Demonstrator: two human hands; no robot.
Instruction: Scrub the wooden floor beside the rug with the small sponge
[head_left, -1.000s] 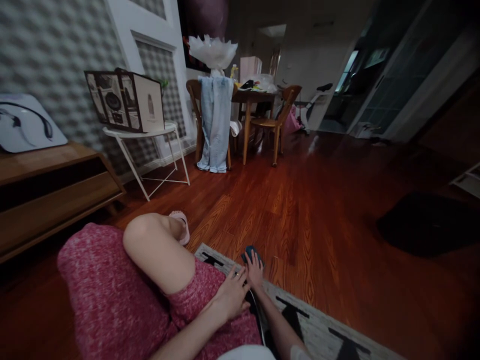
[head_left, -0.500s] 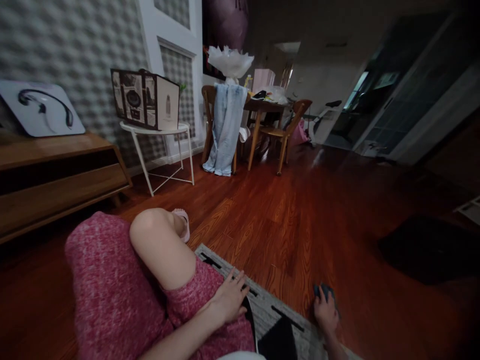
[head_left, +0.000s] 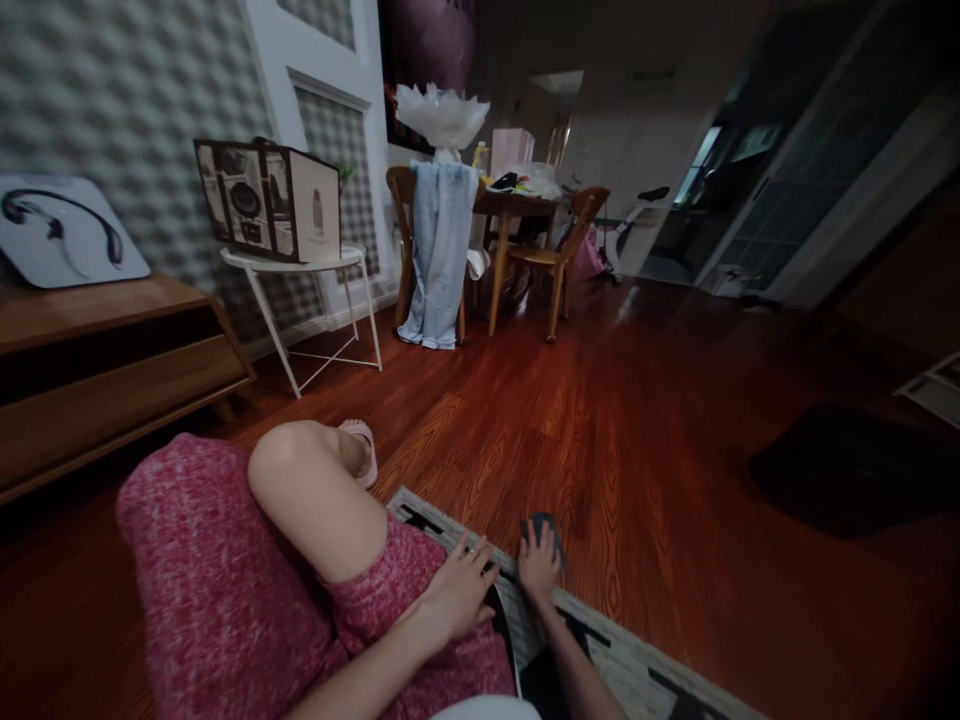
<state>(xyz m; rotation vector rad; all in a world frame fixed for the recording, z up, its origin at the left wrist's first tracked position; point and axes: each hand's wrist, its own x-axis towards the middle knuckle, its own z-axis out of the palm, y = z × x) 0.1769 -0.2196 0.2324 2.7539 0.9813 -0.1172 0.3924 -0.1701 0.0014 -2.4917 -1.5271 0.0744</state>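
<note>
I sit on the floor with a bent bare knee and pink knitted shorts point(head_left: 217, 600). My left hand point(head_left: 459, 590) lies flat on my thigh with its fingers spread and holds nothing. My right hand point(head_left: 538, 568) reaches forward and presses down on a small dark blue cloth point(head_left: 547, 524), fingers curled over its near side. The cloth sits at the far edge of a grey rug with black marks point(head_left: 600, 640), where it meets the red-brown wooden floor point(head_left: 600, 420).
A low wooden cabinet point(head_left: 97, 380) stands at the left, with a white side table point(head_left: 300, 265) carrying a printed box beyond it. Farther back are a dining table with wooden chairs point(head_left: 540, 255) and a hanging blue garment. A dark mat point(head_left: 847, 470) lies at the right.
My right hand slid the blue cloth out to the right onto the bare floor, then back left to the rug's edge. My left hand stayed on my thigh.
</note>
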